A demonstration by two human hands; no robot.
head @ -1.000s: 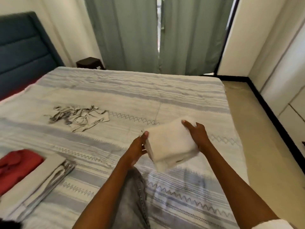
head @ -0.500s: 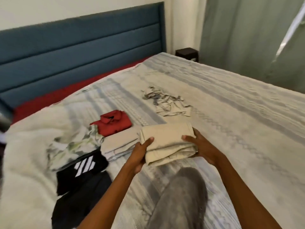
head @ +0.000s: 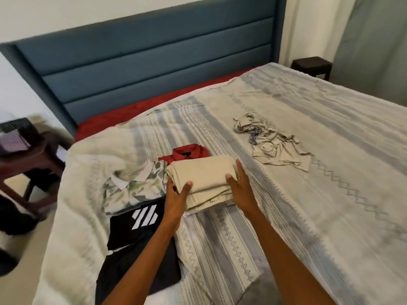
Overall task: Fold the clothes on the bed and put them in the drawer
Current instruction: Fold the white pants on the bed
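Observation:
A folded beige garment (head: 204, 175) lies on top of another folded light piece on the striped bedspread (head: 319, 194). My left hand (head: 177, 194) grips its left edge, thumb on top. My right hand (head: 240, 186) grips its right edge, thumb on top too. Just behind it sits a folded red shirt (head: 189, 151). To its left lie a folded leaf-print shirt (head: 134, 188) and a black top with white stripes (head: 136, 223). A crumpled beige-grey garment (head: 268, 142) lies unfolded farther right on the bed.
A blue padded headboard (head: 154, 62) runs along the back. A dark wooden side table (head: 28, 159) with a black device stands left of the bed. Another small dark table (head: 311, 66) is at the far corner by grey-green curtains (head: 374, 47).
My view has swung left from the curtains to the headboard. Both hands carried the folded beige garment left and lowered it onto the folded pile beside the red shirt.

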